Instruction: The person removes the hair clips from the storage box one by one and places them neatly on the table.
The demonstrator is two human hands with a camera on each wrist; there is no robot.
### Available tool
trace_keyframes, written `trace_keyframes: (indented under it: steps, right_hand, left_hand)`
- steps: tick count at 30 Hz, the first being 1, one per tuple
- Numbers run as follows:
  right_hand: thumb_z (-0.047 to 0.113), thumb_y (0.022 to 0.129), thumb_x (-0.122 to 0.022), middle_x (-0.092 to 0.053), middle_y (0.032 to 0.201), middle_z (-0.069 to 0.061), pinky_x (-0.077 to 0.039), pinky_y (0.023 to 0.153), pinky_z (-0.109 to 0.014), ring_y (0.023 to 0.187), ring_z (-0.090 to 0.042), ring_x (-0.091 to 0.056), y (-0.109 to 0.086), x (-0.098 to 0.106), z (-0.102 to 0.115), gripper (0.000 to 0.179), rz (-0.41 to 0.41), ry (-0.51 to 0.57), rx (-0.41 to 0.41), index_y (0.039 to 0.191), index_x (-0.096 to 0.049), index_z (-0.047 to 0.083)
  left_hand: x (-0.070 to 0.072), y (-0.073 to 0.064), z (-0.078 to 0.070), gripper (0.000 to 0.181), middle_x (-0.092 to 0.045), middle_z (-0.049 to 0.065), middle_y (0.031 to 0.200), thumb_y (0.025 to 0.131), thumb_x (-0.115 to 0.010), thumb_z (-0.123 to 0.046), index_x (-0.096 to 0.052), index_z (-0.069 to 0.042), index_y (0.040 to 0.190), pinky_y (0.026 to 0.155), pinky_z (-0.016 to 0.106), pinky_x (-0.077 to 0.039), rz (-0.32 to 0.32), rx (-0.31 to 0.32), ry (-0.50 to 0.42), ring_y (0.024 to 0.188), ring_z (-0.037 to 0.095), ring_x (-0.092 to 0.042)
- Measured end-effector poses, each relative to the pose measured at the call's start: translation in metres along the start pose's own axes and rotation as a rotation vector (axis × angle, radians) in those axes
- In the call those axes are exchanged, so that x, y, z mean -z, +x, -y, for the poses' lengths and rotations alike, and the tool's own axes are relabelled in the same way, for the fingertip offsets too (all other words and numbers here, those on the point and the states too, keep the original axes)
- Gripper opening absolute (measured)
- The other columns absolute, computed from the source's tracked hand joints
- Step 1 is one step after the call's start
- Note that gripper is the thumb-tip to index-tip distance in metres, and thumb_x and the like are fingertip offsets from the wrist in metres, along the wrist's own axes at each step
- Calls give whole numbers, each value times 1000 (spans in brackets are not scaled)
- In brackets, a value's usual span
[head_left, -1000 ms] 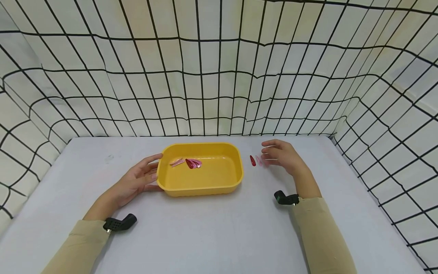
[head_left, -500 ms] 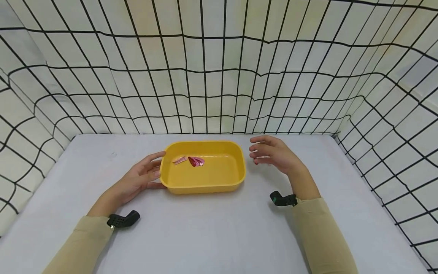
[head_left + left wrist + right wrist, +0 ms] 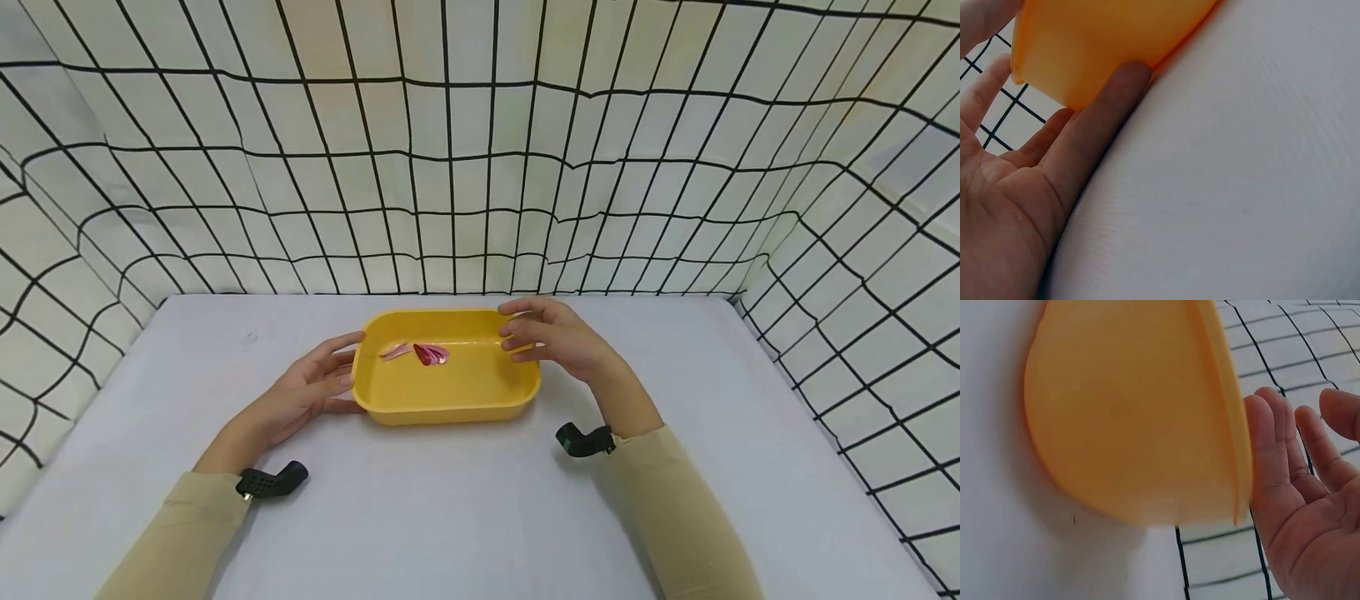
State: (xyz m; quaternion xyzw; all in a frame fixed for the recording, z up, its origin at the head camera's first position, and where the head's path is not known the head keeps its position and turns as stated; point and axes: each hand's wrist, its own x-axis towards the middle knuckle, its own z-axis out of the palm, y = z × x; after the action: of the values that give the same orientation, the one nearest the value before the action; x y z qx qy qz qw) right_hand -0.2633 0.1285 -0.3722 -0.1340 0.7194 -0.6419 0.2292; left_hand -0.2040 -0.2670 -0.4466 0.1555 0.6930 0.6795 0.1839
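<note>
A shallow yellow tray (image 3: 450,414) stands on the white table. Toward its left end lie several small hair clips (image 3: 431,355), red and pink, with paler pink strips (image 3: 395,352) beside them. My left hand (image 3: 300,383) rests against the tray's left end, fingers and thumb fairly straight. Its thumb (image 3: 1107,103) lies low along the tray wall in the left wrist view. Over the right end hovers my right hand (image 3: 562,337), fingers loosely spread and overlapping the rim. Its palm (image 3: 1316,531) faces the right wrist camera, and no clip shows in it.
A black grid (image 3: 483,158) with white cloth behind it rises along the back and both sides. Black wrist cameras (image 3: 585,440) sit at both sleeve ends. The white tabletop (image 3: 450,517) stretches in front of the tray.
My right hand has moved left from the red and pink clips on the table to over the tray's right end; those clips no longer show. The left hand stays at the tray.
</note>
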Motion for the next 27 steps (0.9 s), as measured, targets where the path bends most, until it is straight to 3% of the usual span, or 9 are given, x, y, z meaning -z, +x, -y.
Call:
trace_keyframes:
  steps: [6, 13, 18, 22, 27]
  right_hand:
    - [14, 97, -64, -61, 125, -25, -60, 88, -41, 103, -30, -68, 19, -29, 2, 36, 56, -49, -15, 133, -58, 6]
    - [15, 98, -64, -62, 121, -24, -61, 83, -40, 107, -40, -65, 36, -61, -2, 39, 132, -137, -39, 134, -57, 4]
    - [14, 97, -63, -65, 113, -19, -62, 81, -40, 101, -36, -66, 46, -78, -3, 36, 126, -214, -43, 132, -61, 5]
    - [14, 95, -64, -67, 103, -10, -61, 73, -32, 89, -26, -66, 53, -91, -3, 32, 71, -363, -44, 127, -65, 8]
    - [21, 93, -68, -67, 99, 0, -53, 68, -24, 81, -18, -62, 62, -108, 0, 30, -26, -675, -34, 122, -67, 14]
  left_hand:
    - [-1, -1, -2, 62, -19, 23, 161, 103, -51, -8, -24, -19, 158, 91, 50, -57, 1, 4, -6, 125, 21, -57]
    - [-2, -1, -3, 63, -19, 23, 161, 103, -52, -8, -24, -20, 158, 91, 49, -57, -6, 12, -6, 125, 22, -57]
    - [-1, -1, -1, 63, -20, 23, 160, 103, -51, -7, -24, -20, 158, 91, 49, -57, -3, 9, -19, 125, 22, -57]
    - [-1, -2, -1, 63, -20, 24, 160, 103, -50, -5, -24, -19, 158, 91, 50, -57, -1, 4, -30, 125, 23, -57]
    - [-1, -2, -2, 63, -20, 24, 160, 103, -50, -5, -24, -20, 158, 91, 50, -57, 2, 7, -28, 126, 23, -56]
